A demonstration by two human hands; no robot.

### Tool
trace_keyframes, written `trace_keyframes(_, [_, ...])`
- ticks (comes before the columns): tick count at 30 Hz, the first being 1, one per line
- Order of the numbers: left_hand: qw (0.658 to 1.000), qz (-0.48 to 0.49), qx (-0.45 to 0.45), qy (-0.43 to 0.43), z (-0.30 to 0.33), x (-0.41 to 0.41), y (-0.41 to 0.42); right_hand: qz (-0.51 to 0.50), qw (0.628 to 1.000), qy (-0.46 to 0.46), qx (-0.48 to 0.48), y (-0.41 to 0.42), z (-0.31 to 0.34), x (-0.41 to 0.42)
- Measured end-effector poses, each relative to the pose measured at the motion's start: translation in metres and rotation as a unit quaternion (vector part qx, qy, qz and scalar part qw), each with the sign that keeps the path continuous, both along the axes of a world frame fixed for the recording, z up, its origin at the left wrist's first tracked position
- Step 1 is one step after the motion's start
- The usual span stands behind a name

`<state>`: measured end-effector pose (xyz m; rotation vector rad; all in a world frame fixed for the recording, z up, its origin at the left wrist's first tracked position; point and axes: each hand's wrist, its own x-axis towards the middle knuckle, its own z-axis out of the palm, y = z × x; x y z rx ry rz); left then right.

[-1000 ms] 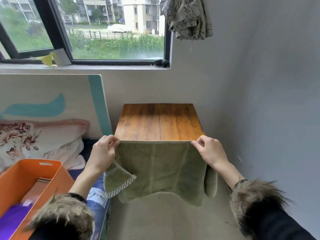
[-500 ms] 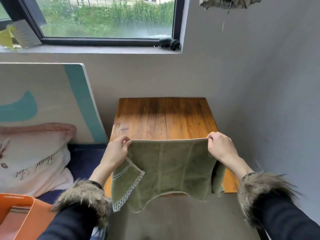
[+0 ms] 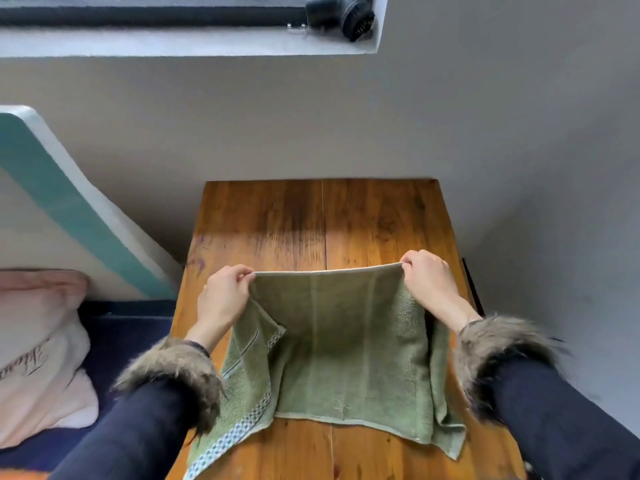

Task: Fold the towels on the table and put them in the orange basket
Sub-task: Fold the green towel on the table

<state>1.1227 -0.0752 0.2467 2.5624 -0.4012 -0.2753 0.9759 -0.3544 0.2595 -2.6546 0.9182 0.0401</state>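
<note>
Fingers (image 3: 242,276) of your left hand (image 3: 221,303) were curled tight, pinching the near-left corner of the top edge of the olive-green terry towel (image 3: 346,348); the fingers of your right hand (image 3: 431,287) were curled the same way on the opposite corner. Between the two grips that edge ran taut and level, lifted above the brown wooden plank surface (image 3: 325,223). Below it the cloth sloped down, and the lower hem looked to be resting on the wood near you. On your left a flap with a white chequered border hung off at an angle; on your right a fold trailed down beside your fur-trimmed dark sleeve (image 3: 498,344).

The step in hand, as I read it, was the fold itself: the towel was already doubled and you were squaring it up over the surface. The next move called for laying that taut edge down flat, corners matched, with both stray side flaps tucked in so the bundle stayed neat.

The orange basket barely showed: only an orange sliver (image 3: 20,474) at the bottom-left corner, well apart from the towel, and I couldn't say for certain it was the basket. A pale pink pillow (image 3: 38,341) lay on the dark blue bed to your left.
</note>
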Motion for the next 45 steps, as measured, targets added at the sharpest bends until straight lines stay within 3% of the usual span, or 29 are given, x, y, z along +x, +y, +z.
trace_keyframes(7, [1.0, -0.005, 0.013, 0.028, -0.039, 0.044, -0.061, 0.008, 0.999, 0.019, 0.041, -0.023, -0.053, 0.055])
trace_keyframes(15, [0.968, -0.203, 0.145, 0.0, -0.108, -0.013, -0.008, 0.121, 0.976, 0.104, 0.146, 0.065, -0.117, 0.051])
trace_keyframes(19, [0.965, -0.187, 0.182, 0.005, -0.129, -0.029, 0.014, 0.12, 0.974, 0.13, 0.145, 0.112, -0.134, 0.051])
trace_keyframes(21, [0.975, -0.148, 0.165, 0.014, -0.131, -0.025, 0.023, 0.112, 0.973, 0.155, 0.127, 0.129, -0.138, 0.05])
trace_keyframes(24, [0.989, -0.061, 0.033, 0.129, -0.123, -0.001, 0.04, 0.101, 0.971, 0.185, 0.109, 0.148, -0.141, 0.046])
trace_keyframes(26, [0.975, -0.023, -0.04, 0.218, -0.113, 0.026, 0.054, 0.09, 0.969, 0.198, 0.115, 0.154, -0.141, 0.046])
trace_keyframes(28, [0.965, 0.022, -0.08, 0.249, -0.106, 0.057, 0.067, 0.078, 0.966, 0.213, 0.122, 0.158, -0.141, 0.047])
trace_keyframes(31, [0.975, 0.118, -0.079, 0.169, -0.105, 0.098, 0.082, 0.073, 0.965, 0.223, 0.114, 0.159, -0.142, 0.048])
trace_keyframes(33, [0.99, 0.11, -0.04, 0.076, -0.109, 0.11, 0.088, 0.067, 0.965, 0.226, 0.111, 0.161, -0.143, 0.048])
trace_keyframes(36, [1.0, 0.0, 0.023, -0.004, -0.119, 0.097, 0.087, 0.059, 0.966, 0.229, 0.103, 0.164, -0.145, 0.049])
trace_keyframes(40, [0.975, -0.174, 0.137, -0.037, -0.147, 0.071, 0.092, 0.057, 0.966, 0.234, 0.1, 0.165, -0.148, 0.048])
trace_keyframes(45, [0.962, -0.232, 0.097, -0.105, -0.158, 0.091, 0.088, 0.048, 0.963, 0.242, 0.111, 0.164, -0.15, 0.05])
